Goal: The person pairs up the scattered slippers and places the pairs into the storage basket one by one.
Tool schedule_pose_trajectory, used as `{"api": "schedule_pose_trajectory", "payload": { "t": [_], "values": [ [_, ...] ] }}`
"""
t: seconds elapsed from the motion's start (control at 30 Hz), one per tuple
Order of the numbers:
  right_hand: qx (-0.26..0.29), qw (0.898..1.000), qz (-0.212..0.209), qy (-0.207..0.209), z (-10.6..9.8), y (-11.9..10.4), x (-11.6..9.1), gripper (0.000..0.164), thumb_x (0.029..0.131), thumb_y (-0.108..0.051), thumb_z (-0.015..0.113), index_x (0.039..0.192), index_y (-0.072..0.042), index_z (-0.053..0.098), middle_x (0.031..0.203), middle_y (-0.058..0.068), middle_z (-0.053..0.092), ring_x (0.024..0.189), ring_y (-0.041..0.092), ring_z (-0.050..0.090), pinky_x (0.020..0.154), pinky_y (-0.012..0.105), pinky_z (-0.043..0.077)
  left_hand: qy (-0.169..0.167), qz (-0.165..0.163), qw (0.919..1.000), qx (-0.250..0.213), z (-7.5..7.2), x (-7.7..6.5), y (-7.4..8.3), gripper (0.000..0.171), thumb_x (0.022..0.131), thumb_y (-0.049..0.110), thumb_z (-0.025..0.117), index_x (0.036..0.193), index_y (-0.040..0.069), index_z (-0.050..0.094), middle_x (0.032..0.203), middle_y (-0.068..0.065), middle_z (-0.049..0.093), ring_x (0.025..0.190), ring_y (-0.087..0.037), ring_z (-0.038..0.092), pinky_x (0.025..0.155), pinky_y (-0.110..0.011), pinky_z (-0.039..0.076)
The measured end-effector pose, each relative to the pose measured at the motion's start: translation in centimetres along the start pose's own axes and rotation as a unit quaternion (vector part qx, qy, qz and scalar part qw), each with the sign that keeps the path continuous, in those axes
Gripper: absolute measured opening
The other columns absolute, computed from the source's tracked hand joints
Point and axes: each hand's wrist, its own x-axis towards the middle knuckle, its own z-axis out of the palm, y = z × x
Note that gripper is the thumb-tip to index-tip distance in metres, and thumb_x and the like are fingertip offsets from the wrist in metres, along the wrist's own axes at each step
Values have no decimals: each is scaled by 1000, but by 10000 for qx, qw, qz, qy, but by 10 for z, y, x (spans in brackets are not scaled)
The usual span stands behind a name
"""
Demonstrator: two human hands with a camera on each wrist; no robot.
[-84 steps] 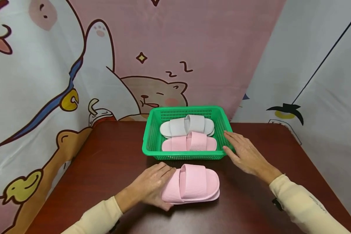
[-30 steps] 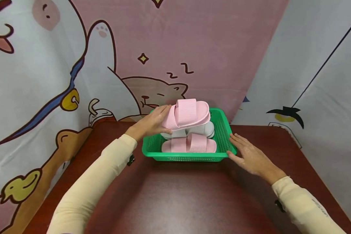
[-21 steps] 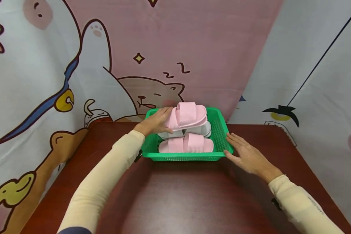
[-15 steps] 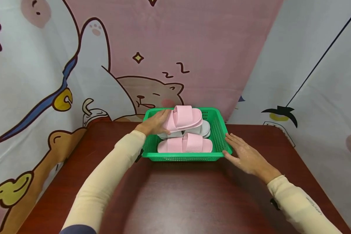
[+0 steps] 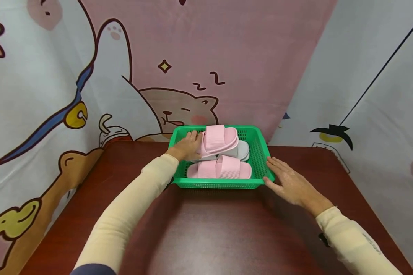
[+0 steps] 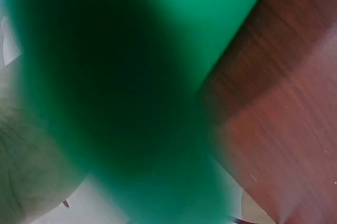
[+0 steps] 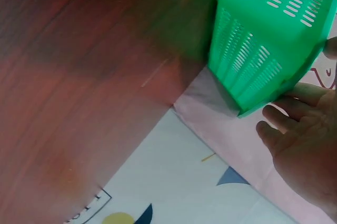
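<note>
In the head view my left hand [image 5: 187,147] grips the left end of a pair of pink slippers [image 5: 218,140], fingers on the far side and thumb on the near side. That pair lies tilted over white slippers [image 5: 243,150] inside a green basket [image 5: 215,183]. Another pink pair [image 5: 228,168] lies along the basket's near side. My right hand [image 5: 290,183] rests its extended fingertips against the basket's right front corner. In the right wrist view, the fingers [image 7: 289,111] lie along the green rim. The left wrist view is mostly blurred green basket wall [image 6: 210,13], hiding the left hand.
The basket stands near the back edge of a dark red-brown wooden table [image 5: 206,229]. Behind the table hangs a cartoon-printed cloth [image 5: 254,57], which also covers the sides.
My left hand has lifted the pink slippers off the table in front, carried them over the basket and lowered them onto the white pair. My right hand has stayed at the basket's corner.
</note>
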Motion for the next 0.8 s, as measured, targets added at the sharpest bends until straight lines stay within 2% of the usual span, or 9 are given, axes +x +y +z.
{"api": "schedule_pose_trajectory", "payload": {
  "t": [0.13,0.23,0.5,0.63,0.8],
  "values": [
    [-116,9999,-24,-4,-4,-1,3,70,100,-40,60,149,8,44,158,20,37,149,38,24,113,57,29,207,-6,9994,272,2,0,5,69,94,23,71,145,-7,36,132,-23,45,121,-36,48,100,-45,46],
    [-196,9998,-42,-43,-7,-3,5,71,99,-41,60,147,8,46,157,21,38,149,39,24,113,57,29,70,-197,9991,363,2,-1,9,64,96,21,68,146,-3,38,136,-20,45,125,-35,47,99,-45,47],
    [-209,9996,-196,32,-10,-5,10,71,100,-43,59,146,9,48,155,22,41,147,41,27,113,58,29,-135,-663,9977,-83,2,-11,15,73,89,23,73,149,3,37,144,-18,39,134,-34,40,104,-48,44],
    [-210,9997,-87,82,-9,-4,5,70,99,-43,60,146,7,49,154,21,43,147,41,26,112,60,29,-157,-527,9978,-384,0,-11,11,69,91,20,68,150,6,37,147,-17,37,134,-33,40,102,-48,46],
    [-197,9997,-33,116,-7,-3,1,69,97,-42,63,144,8,51,152,22,45,147,41,26,112,60,30,-11,-288,9967,-756,0,-15,0,66,94,19,62,154,7,36,149,-17,39,136,-33,42,108,-47,39]
  ]
}}
